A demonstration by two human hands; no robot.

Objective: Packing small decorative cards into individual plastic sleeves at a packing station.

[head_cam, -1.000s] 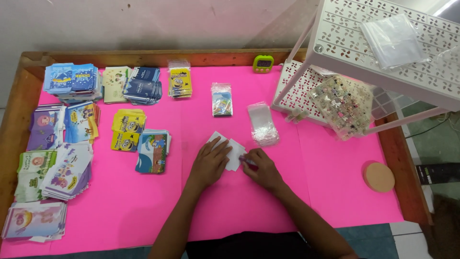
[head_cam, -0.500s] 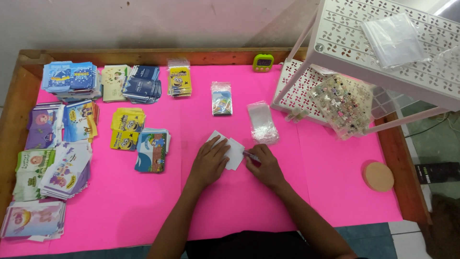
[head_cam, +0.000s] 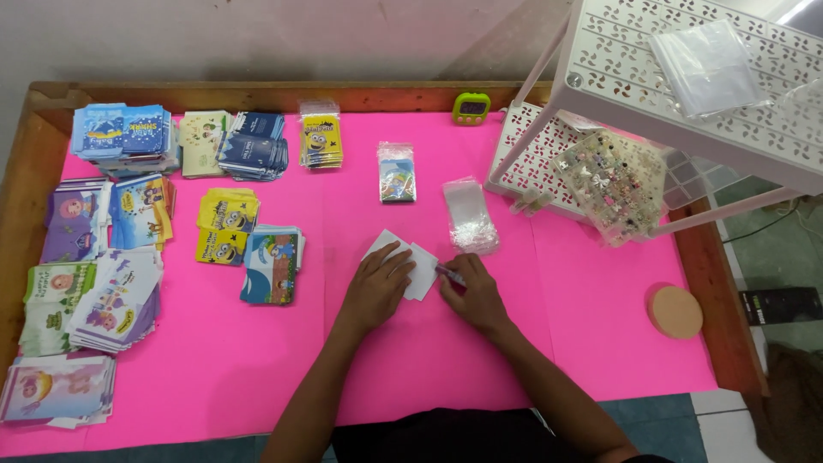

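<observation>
**Hands on white card at centre of pink table**

A small white card [head_cam: 413,261] lies flat near the middle of the table, slightly tilted. The left hand [head_cam: 377,287] rests palm-down on its left part, fingers spread and pressing, not curled around anything. The right hand [head_cam: 473,291] sits at the card's right edge, fingers closed narrowly on a thin pen [head_cam: 451,274] whose tip meets the card.

The surface is a bright pink sheet [head_cam: 429,369] over a wooden-rimmed table [head_cam: 257,87], set against a plain pale wall. A grey-green floor shows at the right.

Just beyond the card lies a stack of small clear plastic bags [head_cam: 470,214], and next to that a sealed bag with a printed card inside [head_cam: 397,171]. Piles of printed cartoon cards [head_cam: 120,223] fill the left side of the table, in loose stacks.

At the right stands a white perforated rack [head_cam: 686,94]. Its top shelf carries a clear plastic bag [head_cam: 707,69]; leaning under it is a clear compartment box of small beads or charms [head_cam: 613,184], contents too small to identify. A small green timer [head_cam: 471,107] sits at the far edge, and a round tan pad [head_cam: 675,311] lies near the right rim.
</observation>
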